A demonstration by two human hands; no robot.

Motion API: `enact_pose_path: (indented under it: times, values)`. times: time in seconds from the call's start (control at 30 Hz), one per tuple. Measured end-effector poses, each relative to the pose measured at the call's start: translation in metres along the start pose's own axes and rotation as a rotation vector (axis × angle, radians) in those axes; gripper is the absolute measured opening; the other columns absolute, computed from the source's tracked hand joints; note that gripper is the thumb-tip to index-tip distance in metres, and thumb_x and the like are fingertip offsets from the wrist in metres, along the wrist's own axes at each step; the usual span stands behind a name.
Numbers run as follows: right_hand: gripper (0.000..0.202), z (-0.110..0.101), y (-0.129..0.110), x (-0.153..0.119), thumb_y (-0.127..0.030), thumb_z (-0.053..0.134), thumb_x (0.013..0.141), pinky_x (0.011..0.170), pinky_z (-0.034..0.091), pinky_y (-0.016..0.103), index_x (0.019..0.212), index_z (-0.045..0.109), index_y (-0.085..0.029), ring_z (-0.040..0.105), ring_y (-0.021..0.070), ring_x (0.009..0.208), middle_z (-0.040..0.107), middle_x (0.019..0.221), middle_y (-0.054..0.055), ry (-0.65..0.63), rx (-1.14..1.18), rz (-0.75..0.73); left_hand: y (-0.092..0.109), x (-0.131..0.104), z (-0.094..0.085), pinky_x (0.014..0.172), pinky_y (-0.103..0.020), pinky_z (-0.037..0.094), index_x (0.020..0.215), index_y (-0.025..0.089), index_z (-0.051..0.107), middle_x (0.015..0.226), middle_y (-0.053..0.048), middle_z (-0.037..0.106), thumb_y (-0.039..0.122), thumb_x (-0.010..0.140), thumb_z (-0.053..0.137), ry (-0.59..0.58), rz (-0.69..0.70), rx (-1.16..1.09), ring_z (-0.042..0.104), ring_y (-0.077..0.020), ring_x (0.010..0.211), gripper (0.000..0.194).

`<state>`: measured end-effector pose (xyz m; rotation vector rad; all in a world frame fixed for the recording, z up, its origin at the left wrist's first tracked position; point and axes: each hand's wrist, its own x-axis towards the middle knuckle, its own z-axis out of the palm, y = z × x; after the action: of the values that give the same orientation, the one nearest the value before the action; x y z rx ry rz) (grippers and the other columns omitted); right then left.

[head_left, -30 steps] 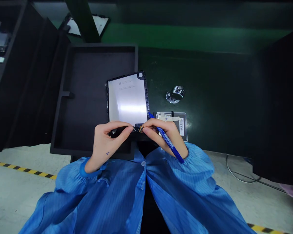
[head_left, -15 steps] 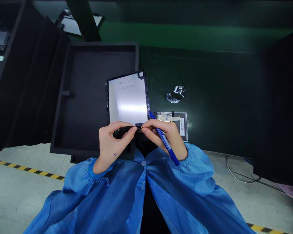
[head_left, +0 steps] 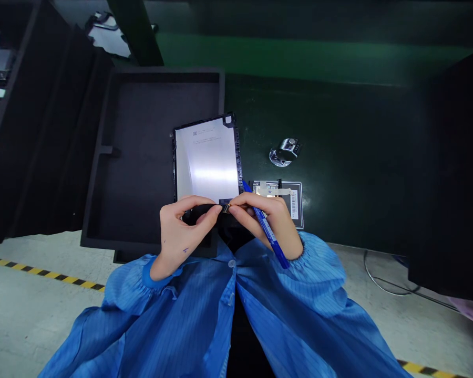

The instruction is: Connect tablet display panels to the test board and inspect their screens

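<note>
A display panel [head_left: 213,168] with a silvery back and black frame lies tilted over the tray's right edge. At its near end, my left hand [head_left: 185,226] pinches a dark flat flex cable between thumb and forefinger. The small connector end [head_left: 225,208] shows gold contacts between the fingertips of both hands. My right hand [head_left: 271,218] pinches at that connector and also holds a blue marker pen [head_left: 268,231], slanting across the palm. Beside the right hand lies a circuit board with a battery [head_left: 294,202], partly covered by the fingers.
A black tray [head_left: 102,126] stands on the left of the dark green table [head_left: 350,173]. A shiny metal piece on a round base [head_left: 286,152] stands right of the panel. More panels [head_left: 110,39] lie behind a green post [head_left: 136,31] at the back left.
The connector between my fingertips has turned slightly, so its gold contacts show more. Both hands stay nearly in place. At the back left, the panels behind the post have shifted left.
</note>
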<state>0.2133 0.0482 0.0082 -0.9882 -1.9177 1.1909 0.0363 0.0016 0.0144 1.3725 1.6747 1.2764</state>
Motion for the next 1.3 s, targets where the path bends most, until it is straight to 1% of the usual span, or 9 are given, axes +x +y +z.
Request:
enact_pose_path:
  times: [0.13,0.37,0.6,0.8,0.97,1.07,1.17,1.23,1.3]
  values:
    - [0.013,0.001,-0.002,0.0,-0.02,0.062,0.096,0.056,0.04,0.021,0.085,0.068,-0.017,0.049,0.0079,0.053,0.065,0.067,-0.002,-0.015,0.004,0.0,-0.001,0.0,0.001,0.064,-0.024,0.055,0.074,0.021,0.078,0.071,0.002,0.077,0.019,0.078,0.078,0.004,-0.011,0.001,0.071,-0.014,0.067,0.005]
    - [0.014,0.001,-0.002,0.0,-0.022,0.061,0.096,0.056,0.04,0.021,0.085,0.068,-0.017,0.049,0.0083,0.053,0.064,0.066,-0.003,-0.003,0.014,0.002,0.0,-0.001,0.001,0.064,-0.024,0.054,0.074,0.021,0.077,0.07,0.002,0.076,0.02,0.078,0.078,0.01,-0.016,0.007,0.07,-0.0134,0.066,0.005]
    - [0.014,0.0,-0.002,-0.001,-0.022,0.061,0.096,0.057,0.041,0.022,0.085,0.069,-0.018,0.05,0.0092,0.053,0.063,0.066,-0.002,0.003,0.0,0.016,0.001,0.0,0.0,0.062,-0.026,0.055,0.073,0.022,0.077,0.07,0.001,0.076,0.022,0.078,0.076,-0.026,-0.026,0.045,0.07,-0.0159,0.066,0.006]
    - [0.014,0.0,0.0,0.0,-0.022,0.061,0.096,0.055,0.039,0.021,0.085,0.067,-0.018,0.048,0.0087,0.053,0.06,0.063,-0.003,-0.004,0.016,-0.002,0.003,0.001,-0.002,0.066,-0.027,0.056,0.077,0.022,0.079,0.074,0.0,0.079,0.022,0.08,0.075,-0.09,-0.005,0.069,0.071,-0.017,0.07,0.005]
    - [0.015,-0.006,0.001,0.002,-0.022,0.062,0.095,0.059,0.041,0.021,0.081,0.065,-0.018,0.05,0.0087,0.057,0.063,0.069,-0.002,-0.077,0.031,-0.022,0.003,0.0,-0.003,0.059,-0.026,0.053,0.077,0.022,0.079,0.075,-0.001,0.079,0.021,0.081,0.075,-0.133,0.017,0.087,0.072,-0.0172,0.07,0.006]
    - [0.013,-0.007,0.001,0.003,-0.022,0.061,0.093,0.058,0.04,0.021,0.081,0.064,-0.018,0.047,0.0077,0.055,0.06,0.065,-0.004,-0.122,0.039,-0.029,0.001,0.0,-0.002,0.063,-0.028,0.055,0.078,0.022,0.079,0.076,-0.001,0.079,0.021,0.082,0.074,-0.161,0.043,0.098,0.071,-0.0176,0.07,0.006]
    - [0.015,0.001,0.002,0.005,-0.018,0.059,0.087,0.055,0.038,0.021,0.073,0.06,-0.018,0.042,0.0072,0.051,0.053,0.059,-0.005,-0.08,0.071,-0.046,-0.001,0.001,-0.008,0.075,-0.031,0.057,0.079,0.024,0.078,0.075,0.0,0.077,0.023,0.085,0.074,-0.219,0.12,0.086,0.071,-0.0177,0.072,0.008]
    - [0.016,0.006,0.004,0.005,-0.015,0.057,0.082,0.051,0.036,0.021,0.067,0.056,-0.019,0.039,0.0068,0.048,0.047,0.054,-0.006,0.008,0.096,-0.051,-0.005,0.002,-0.02,0.092,-0.035,0.056,0.09,0.025,0.079,0.09,-0.002,0.079,0.026,0.088,0.072,-0.231,0.144,0.086,0.072,-0.0197,0.088,0.008]
    - [0.017,0.008,0.006,0.005,-0.017,0.057,0.082,0.048,0.035,0.021,0.065,0.056,-0.02,0.038,0.0071,0.045,0.044,0.052,-0.006,0.084,0.095,-0.028,-0.012,0.0,-0.04,0.103,-0.037,0.051,0.111,0.025,0.076,0.111,-0.005,0.077,0.031,0.093,0.067,-0.173,0.053,0.111,0.07,-0.0216,0.107,0.021]
